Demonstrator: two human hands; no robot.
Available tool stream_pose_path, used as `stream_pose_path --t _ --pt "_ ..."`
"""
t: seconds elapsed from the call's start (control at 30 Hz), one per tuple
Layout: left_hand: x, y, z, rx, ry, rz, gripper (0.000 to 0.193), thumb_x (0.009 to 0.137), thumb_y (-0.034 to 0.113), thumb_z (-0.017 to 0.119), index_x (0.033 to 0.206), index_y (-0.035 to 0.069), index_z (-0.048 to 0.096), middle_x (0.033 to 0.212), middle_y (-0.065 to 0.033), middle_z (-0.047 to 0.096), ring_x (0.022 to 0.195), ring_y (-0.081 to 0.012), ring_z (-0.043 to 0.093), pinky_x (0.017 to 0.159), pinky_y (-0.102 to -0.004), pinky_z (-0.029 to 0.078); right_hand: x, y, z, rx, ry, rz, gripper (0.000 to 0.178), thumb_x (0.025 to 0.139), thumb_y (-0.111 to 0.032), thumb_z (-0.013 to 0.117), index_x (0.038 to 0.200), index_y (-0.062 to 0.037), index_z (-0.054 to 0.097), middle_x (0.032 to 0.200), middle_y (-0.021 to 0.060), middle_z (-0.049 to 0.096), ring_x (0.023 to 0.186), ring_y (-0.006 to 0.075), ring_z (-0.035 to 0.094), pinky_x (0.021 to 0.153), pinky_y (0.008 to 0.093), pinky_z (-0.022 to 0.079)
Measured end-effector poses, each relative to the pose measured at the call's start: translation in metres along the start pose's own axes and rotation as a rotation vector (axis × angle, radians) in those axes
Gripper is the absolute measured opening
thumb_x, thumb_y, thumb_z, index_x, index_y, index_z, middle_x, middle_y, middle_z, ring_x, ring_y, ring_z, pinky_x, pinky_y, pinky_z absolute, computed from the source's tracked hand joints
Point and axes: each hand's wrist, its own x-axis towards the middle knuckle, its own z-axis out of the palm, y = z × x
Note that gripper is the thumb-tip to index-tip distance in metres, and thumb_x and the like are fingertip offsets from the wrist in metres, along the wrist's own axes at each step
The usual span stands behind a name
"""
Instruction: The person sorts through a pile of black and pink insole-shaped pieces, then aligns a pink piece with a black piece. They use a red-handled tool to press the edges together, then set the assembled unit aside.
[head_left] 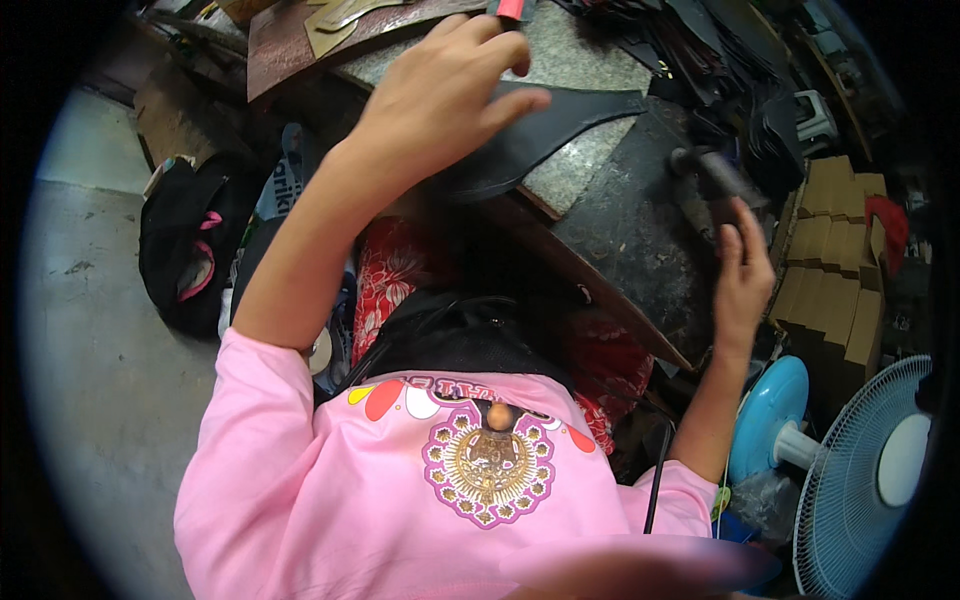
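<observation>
My left hand (455,85) is over the far part of the workbench, thumb and fingers apart with nothing seen between them. Below it lies a dark, smooth sheet with a curved edge, like leather (560,118), partly hidden by the hand and wrist. Just beyond the fingers is a small red item (511,9), cut off by the top of the picture. My right hand (742,270) is raised at the bench's right side, fingers closed round a blurred dark grey hammer-like tool (728,178). Its handle is mostly hidden.
Dark cut pieces (740,70) pile at the far right of the bench. Beside it stand stacked brown cardboard pieces (830,250) and a white and blue fan (870,480). A brown board (300,45) with tan pieces lies far left. A black bag (190,250) sits left on the floor.
</observation>
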Motion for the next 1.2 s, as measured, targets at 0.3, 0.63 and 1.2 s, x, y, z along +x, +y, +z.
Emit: stream_pose_path --t 0.3,0.63,1.2 --pt "-0.048 0.009 0.0 -0.013 -0.032 -0.027 0.072 0.06 0.047 0.088 0.109 0.003 0.06 0.119 -0.014 0.06 0.116 -0.0336 0.056 0.103 -0.0415 0.044 0.029 -0.046 0.051 0.025 -0.157 -0.397 0.042 0.094 -0.02 0.071 0.135 -0.0179 0.065 0.105 0.0099 0.073 0.077 0.0247 0.07 0.069 0.0328 0.054" --pt "-0.051 0.019 0.0 0.016 -0.034 -0.063 0.065 0.064 0.046 0.086 0.108 0.003 0.063 0.117 -0.014 0.062 0.114 -0.0348 0.058 0.101 -0.043 0.046 0.07 -0.054 0.033 0.269 -0.037 -0.144 0.039 0.1 -0.035 0.063 0.138 -0.0272 0.063 0.109 0.0028 0.076 0.088 0.018 0.073 0.071 0.034 0.056" --pt "-0.053 0.032 -0.013 0.084 -0.15 -0.02 0.063 0.059 0.028 0.089 0.111 0.002 0.065 0.112 -0.0136 0.065 0.107 -0.0312 0.063 0.108 -0.0464 0.044 0.07 -0.082 0.087 -0.072 -0.19 -0.314 0.039 0.098 -0.039 0.063 0.136 -0.0353 0.062 0.096 0.0056 0.072 0.082 0.0299 0.07 0.067 0.0379 0.055"
